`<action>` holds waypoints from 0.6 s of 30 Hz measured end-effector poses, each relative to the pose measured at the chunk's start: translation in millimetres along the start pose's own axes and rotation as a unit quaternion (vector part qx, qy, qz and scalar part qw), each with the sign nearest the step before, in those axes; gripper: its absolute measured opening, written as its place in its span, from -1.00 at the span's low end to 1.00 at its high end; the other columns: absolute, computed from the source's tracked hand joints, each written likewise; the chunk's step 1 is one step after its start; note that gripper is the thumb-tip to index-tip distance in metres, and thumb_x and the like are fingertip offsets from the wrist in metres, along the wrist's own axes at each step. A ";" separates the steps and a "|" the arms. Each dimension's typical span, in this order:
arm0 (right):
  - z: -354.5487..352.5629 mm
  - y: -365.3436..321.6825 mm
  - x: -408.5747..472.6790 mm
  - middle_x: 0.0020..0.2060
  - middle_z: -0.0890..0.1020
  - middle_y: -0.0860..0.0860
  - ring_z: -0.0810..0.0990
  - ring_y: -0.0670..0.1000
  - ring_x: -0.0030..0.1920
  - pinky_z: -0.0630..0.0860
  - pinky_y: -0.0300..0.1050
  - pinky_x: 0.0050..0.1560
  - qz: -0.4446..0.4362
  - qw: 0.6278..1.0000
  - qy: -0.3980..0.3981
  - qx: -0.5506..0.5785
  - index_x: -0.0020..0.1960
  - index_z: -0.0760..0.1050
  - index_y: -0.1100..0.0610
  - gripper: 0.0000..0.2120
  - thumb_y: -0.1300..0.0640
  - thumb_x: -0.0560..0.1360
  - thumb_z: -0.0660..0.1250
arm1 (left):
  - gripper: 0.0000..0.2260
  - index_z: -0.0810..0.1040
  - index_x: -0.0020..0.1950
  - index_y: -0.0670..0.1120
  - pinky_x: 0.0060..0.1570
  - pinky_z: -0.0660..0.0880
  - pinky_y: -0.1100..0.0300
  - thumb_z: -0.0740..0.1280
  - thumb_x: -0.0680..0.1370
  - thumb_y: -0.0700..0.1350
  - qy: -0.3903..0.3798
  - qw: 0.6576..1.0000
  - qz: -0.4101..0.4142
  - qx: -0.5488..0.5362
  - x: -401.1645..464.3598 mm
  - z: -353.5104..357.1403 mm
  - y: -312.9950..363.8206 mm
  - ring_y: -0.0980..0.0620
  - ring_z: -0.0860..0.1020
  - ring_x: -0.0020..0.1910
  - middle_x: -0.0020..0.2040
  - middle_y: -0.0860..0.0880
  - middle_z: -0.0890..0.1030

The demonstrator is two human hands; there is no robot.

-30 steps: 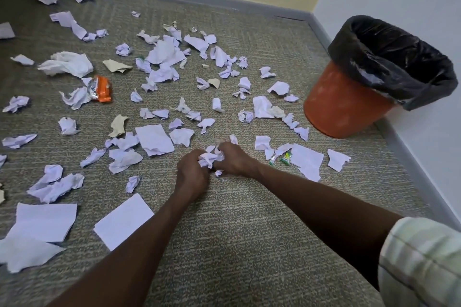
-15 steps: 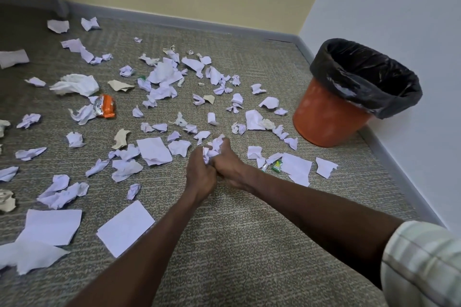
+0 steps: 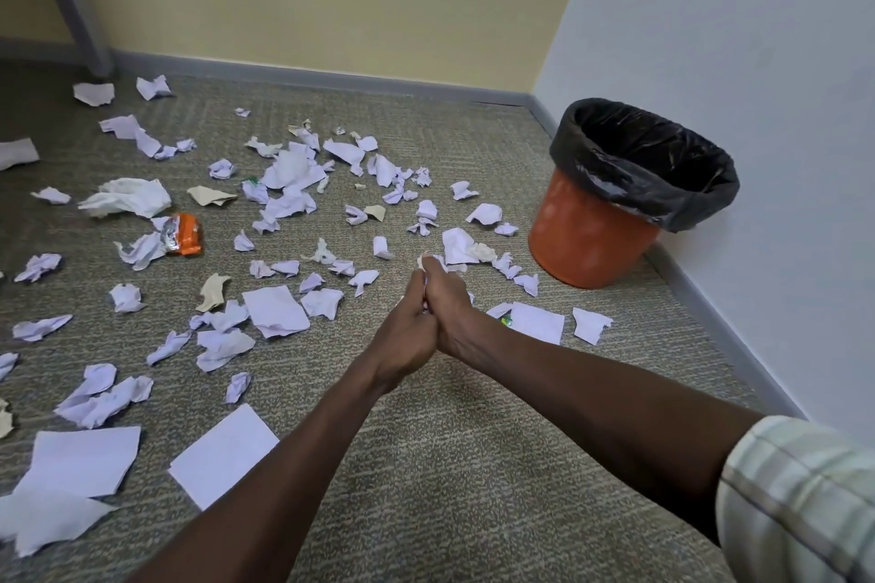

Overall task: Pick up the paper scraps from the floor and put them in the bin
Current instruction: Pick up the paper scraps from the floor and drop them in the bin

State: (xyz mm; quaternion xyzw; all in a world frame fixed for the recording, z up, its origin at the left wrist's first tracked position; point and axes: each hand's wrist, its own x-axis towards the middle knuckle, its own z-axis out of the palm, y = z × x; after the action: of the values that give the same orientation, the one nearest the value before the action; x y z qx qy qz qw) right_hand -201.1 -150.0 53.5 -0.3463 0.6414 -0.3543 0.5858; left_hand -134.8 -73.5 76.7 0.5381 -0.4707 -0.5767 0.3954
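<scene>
— Where are the hands?
— The left hand and right hand are pressed together, clasping paper scraps above the floor.
— And the bin?
— Near the wall, black-lined.

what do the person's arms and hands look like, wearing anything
Both forearms are bare from wrist to past the elbow. The left hand and right hand wear no gloves, and no rings, watch or bracelet show. On the right arm a sleeve sits pushed up near the elbow: light fabric with a pale green and grey check. No sleeve shows on the left arm.
</scene>
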 end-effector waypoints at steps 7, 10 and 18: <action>-25.2 -34.1 -3.2 -0.43 0.43 0.01 0.42 -0.07 -0.47 0.32 -0.25 -0.51 -0.017 0.998 0.006 0.055 -0.19 0.42 0.19 -0.81 0.12 0.54 0.27 | -0.42 0.31 0.53 -0.10 0.08 0.54 0.31 0.09 0.52 -0.43 0.074 0.984 0.028 -0.162 -0.1 23.8 37.7 0.04 0.46 0.31 0.38 -0.06 0.45; -39.7 -65.6 8.1 -0.32 0.52 0.07 0.52 0.02 -0.35 0.43 -0.12 -0.37 -0.026 0.994 0.005 0.108 -0.05 0.50 0.24 -0.77 0.06 0.52 0.33 | -0.47 0.32 0.52 -0.08 0.37 0.42 0.12 0.13 0.57 -0.41 0.079 0.970 0.053 -0.225 -3.3 31.3 56.8 0.06 0.42 0.35 0.47 -0.07 0.40; -118.5 -176.8 28.9 -0.58 0.47 0.02 0.42 -0.06 -0.58 0.28 -0.35 -0.56 -0.089 0.948 0.016 0.306 -0.20 0.36 0.12 -0.76 0.03 0.57 0.27 | -0.51 0.34 0.50 -0.11 0.46 0.32 0.09 0.10 0.59 -0.41 0.017 0.964 0.068 -0.257 -11.8 51.3 85.6 0.04 0.35 0.46 0.49 -0.05 0.38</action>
State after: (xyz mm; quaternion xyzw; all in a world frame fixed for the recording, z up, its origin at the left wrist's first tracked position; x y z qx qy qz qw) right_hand -316.2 -259.1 198.3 -0.2004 0.4777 -0.5897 0.6196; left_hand -188.8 -77.1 161.4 0.3942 -0.3356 -0.6409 0.5668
